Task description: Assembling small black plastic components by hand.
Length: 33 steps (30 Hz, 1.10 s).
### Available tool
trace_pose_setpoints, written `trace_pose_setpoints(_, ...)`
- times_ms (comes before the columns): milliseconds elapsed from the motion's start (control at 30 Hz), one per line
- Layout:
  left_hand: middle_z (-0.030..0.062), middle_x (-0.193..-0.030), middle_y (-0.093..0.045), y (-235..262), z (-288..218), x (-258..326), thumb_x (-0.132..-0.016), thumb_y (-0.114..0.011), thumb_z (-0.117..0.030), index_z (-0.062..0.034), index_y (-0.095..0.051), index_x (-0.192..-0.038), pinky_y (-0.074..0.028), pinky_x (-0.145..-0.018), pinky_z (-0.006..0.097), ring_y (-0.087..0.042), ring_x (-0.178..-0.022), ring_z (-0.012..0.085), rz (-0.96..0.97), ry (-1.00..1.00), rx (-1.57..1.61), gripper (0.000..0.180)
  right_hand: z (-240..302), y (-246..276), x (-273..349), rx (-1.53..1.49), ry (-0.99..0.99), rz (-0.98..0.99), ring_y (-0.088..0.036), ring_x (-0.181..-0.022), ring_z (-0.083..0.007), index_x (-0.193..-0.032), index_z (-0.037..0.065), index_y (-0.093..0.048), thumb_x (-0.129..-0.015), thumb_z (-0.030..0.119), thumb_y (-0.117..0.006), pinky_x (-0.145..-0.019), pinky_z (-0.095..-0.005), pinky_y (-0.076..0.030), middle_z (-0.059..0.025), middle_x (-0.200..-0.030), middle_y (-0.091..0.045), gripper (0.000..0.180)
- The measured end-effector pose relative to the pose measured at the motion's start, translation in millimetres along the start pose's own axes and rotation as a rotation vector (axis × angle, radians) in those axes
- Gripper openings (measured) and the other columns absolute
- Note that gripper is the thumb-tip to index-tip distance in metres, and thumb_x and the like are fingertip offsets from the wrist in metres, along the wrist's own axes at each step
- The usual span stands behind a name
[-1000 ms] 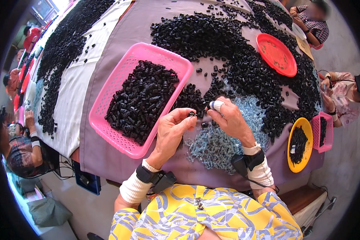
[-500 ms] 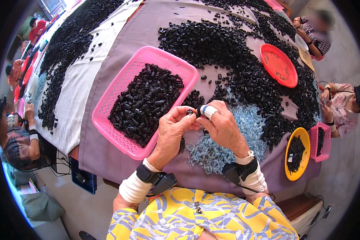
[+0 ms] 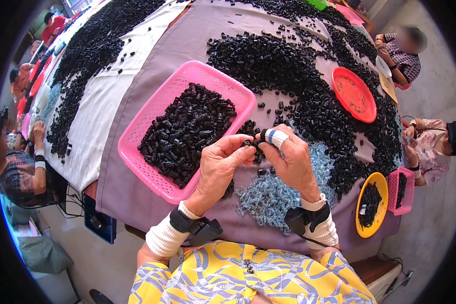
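small black part (image 3: 249,143) between both hands

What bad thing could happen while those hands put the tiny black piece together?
The small black part is pinched only by the fingertips of the left hand and right hand, so it might slip and vanish among the loose black parts. It could also drop into the pile of clear springs just below.

Two pink baskets are sitting on the table, a large one (image 3: 152,121) and a small one (image 3: 401,192). Two round trays are lying there too, one red (image 3: 353,94) and one yellow (image 3: 371,204). Black parts (image 3: 268,61) and clear springs (image 3: 268,197) are lying in heaps too numerous to count.
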<state>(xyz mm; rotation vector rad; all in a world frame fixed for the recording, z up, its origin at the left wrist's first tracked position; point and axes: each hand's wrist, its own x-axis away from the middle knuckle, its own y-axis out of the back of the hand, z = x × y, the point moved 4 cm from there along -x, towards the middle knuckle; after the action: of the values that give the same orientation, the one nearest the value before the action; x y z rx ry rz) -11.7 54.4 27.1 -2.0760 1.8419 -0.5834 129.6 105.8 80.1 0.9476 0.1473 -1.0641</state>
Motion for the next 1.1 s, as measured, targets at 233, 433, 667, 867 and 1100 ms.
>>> trace_pose_setpoints(233, 0.0031, -0.087, -0.068, 1, 0, -1, -0.087, -0.066, -0.005, 0.0015, -0.065, -0.111, -0.052, -0.068, 0.020, -0.060, -0.074, 0.0055, -0.013, -0.045, -0.108, 0.025, 11, -1, -10, 0.133, 0.159, -0.016, -0.057, -0.076, -0.0299, -0.082, -0.001, -0.060, -0.076, 0.002, -0.067, -0.075, -0.0412, -0.044, -0.0128, -0.077, -0.059, 0.010)
trace_pose_setpoints(433, 0.0026, -0.085, -0.068, 3, -1, 0, -0.087, -0.064, -0.004, 0.0011, -0.065, -0.112, -0.052, -0.066, 0.020, -0.060, -0.074, 0.0044, -0.024, -0.063, -0.194, 0.026, 15, -5, -9, 0.235, 0.229, 0.014, -0.056, -0.076, -0.0283, -0.081, -0.002, -0.059, -0.074, 0.004, -0.068, -0.077, -0.0410, -0.043, -0.0118, -0.077, -0.058, 0.013)
trace_pose_setpoints(667, 0.0068, -0.091, -0.070, 5, 0, 0, -0.084, -0.063, 0.002, 0.0018, -0.067, -0.110, -0.052, -0.069, 0.021, -0.063, -0.079, 0.0071, -0.051, -0.107, -0.354, 0.026, 12, -6, -4, 0.292, 0.282, 0.072, -0.057, -0.078, -0.0280, -0.081, -0.001, -0.059, -0.067, 0.003, -0.064, -0.079, -0.0406, -0.043, -0.0128, -0.079, -0.059, 0.015)
trace_pose_setpoints(867, 0.0072, -0.094, -0.070, 1, -3, 1, -0.081, -0.065, 0.004, 0.0003, -0.067, -0.109, -0.051, -0.069, 0.021, -0.062, -0.080, 0.0066, -0.048, -0.147, -0.358, 0.028, 12, -6, -2, 0.324, 0.224, 0.062, -0.058, -0.079, -0.0273, -0.081, -0.001, -0.060, -0.070, 0.004, -0.066, -0.081, -0.0410, -0.042, -0.0128, -0.080, -0.060, 0.014)
trace_pose_setpoints(1100, 0.0073, -0.093, -0.069, 3, -1, 1, -0.082, -0.064, 0.003, 0.0006, -0.067, -0.109, -0.050, -0.069, 0.021, -0.062, -0.080, 0.0067, -0.027, -0.129, -0.393, 0.028, 12, -4, -2, 0.330, 0.196, 0.081, -0.057, -0.081, -0.0274, -0.082, -0.001, -0.060, -0.073, 0.006, -0.067, -0.082, -0.0408, -0.042, -0.0118, -0.081, -0.060, 0.014)
